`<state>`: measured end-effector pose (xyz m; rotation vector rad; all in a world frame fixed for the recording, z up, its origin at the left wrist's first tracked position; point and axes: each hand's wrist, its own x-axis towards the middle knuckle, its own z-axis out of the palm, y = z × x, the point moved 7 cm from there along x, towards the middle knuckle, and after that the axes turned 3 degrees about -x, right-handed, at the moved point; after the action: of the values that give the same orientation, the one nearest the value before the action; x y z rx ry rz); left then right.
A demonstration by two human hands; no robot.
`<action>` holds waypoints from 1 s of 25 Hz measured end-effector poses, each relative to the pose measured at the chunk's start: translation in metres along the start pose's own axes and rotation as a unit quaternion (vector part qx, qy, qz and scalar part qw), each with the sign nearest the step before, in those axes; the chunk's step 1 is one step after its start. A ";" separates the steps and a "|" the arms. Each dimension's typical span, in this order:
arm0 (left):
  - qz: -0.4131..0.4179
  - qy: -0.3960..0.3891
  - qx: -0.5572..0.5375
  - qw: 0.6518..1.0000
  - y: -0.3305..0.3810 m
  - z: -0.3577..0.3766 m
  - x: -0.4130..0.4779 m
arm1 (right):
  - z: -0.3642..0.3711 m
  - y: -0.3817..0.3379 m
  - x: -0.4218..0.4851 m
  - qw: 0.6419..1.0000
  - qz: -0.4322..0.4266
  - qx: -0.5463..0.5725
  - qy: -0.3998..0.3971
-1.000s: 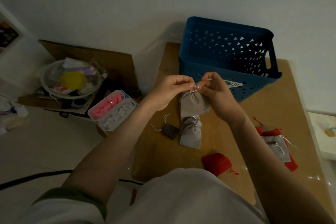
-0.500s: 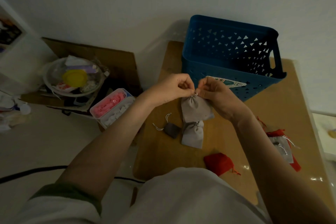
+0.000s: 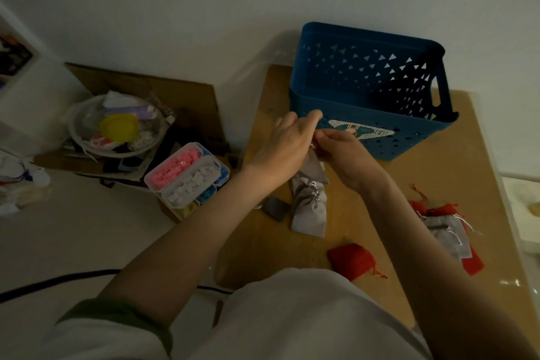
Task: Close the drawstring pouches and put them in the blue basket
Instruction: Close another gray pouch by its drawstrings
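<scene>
Pinching the neck of the grey pouch [image 3: 317, 169], left hand [image 3: 287, 145] and right hand [image 3: 349, 159]; its body just below both grips.

The basket [image 3: 409, 145] stands at the table's [image 3: 380, 213] far end. Just before it my left hand [image 3: 287, 142] and right hand [image 3: 349, 156] meet on the raised pouch [image 3: 315, 166]. The flat pouch [image 3: 309, 213] lies beneath it, with the small pouch [image 3: 276, 208] at its left (half under my forearm). The pouch pile [image 3: 447, 232] lies to the right, and the compartment box [image 3: 187, 178] sits beyond the table's left edge.

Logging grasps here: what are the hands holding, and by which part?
Both the left hand and the right hand pinch the grey pouch at its gathered top; its body hangs below them.
</scene>
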<state>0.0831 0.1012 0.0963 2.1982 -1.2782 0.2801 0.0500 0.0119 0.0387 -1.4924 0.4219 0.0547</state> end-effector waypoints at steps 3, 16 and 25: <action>-0.022 0.004 -0.051 0.998 -0.005 0.002 -0.004 | 0.002 0.009 0.001 0.994 0.035 0.083 -0.059; -0.013 0.046 -0.100 0.994 -0.008 -0.003 -0.004 | -0.004 -0.002 0.000 0.992 -0.090 0.077 -0.046; -0.266 0.123 -0.157 0.943 -0.037 0.004 -0.013 | -0.003 0.000 0.000 0.987 -0.111 0.089 -0.072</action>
<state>0.1076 0.1224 0.0740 2.0575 -0.5189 0.1173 0.0495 0.0085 0.0385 -1.3402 0.1372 -0.0508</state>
